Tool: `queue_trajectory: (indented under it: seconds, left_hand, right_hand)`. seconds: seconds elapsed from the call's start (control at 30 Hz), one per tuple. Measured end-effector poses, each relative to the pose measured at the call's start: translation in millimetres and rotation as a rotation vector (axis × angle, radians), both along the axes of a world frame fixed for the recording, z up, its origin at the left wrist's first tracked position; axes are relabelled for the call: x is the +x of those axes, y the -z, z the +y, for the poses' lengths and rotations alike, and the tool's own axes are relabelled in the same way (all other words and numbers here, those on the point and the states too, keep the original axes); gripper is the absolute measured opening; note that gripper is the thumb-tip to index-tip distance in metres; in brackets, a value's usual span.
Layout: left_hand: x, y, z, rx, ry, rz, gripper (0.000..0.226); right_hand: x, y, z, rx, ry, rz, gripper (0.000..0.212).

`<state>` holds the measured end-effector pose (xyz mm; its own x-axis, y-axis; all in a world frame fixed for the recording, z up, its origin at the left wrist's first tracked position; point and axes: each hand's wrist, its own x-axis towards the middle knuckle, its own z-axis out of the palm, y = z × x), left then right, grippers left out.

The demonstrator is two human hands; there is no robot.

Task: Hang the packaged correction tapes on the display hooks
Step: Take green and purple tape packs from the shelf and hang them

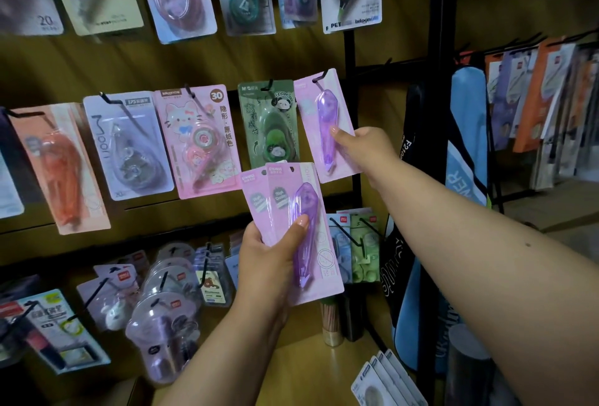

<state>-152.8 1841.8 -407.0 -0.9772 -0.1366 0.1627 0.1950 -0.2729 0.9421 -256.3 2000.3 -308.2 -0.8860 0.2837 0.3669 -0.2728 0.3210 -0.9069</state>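
- Head view: right hand (363, 146) pinched the hung purple pack (327, 126), hook (319, 76) above its grip.
- Left hand (269, 253) clasped spare packs (291, 211), upright, below.

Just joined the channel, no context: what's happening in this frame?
A person is stocking a stationery display. Their right hand holds a pink pack with a purple correction tape by its lower edge, its top hole at a black hook at the right end of the middle row, beside a green pack. Whether it is fully seated on the hook is unclear. The left hand grips at least two more identical pink packs below, waiting to be hung.
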Motion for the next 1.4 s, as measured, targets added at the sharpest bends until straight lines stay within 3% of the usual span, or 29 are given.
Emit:
queue_trajectory:
  seconds: [0.07,0.13,0.27,0.37,0.57,0.67,0.93,1.4]
  left_hand:
    - [0,0,-1,0.001,-0.008,0.012,0.043]
    - [-1,-1,0,-0.001,-0.013,0.037,0.042]
    - [-3,-2,6,-0.018,-0.016,0.083,0.043]
    - [-3,-2,10,-0.039,-0.014,0.096,0.053]
    - [-4,-1,8,-0.064,-0.033,0.074,0.031]
    - [-5,-7,7,-0.113,-0.074,0.08,0.029]
    - [-5,-19,6,-0.116,-0.092,0.075,0.023]
    - [-6,-19,3,-0.095,-0.068,0.057,0.028]
  right_hand:
    - [6,12,1,0.082,0.127,0.017,0.061]
    - [23,27,-4,0.053,0.157,0.071,0.061]
    - [66,62,-24,-0.128,-0.237,-0.029,0.042]
    - [74,80,-29,-0.239,-0.344,-0.024,0.028]
    - [64,68,-18,-0.298,-0.319,0.039,0.019]
    - [57,52,-9,-0.267,-0.254,0.092,0.032]
    - [39,-15,-2,-0.219,-0.181,0.273,0.02]
    - [6,-32,-8,-0.143,-0.139,0.125,0.028]
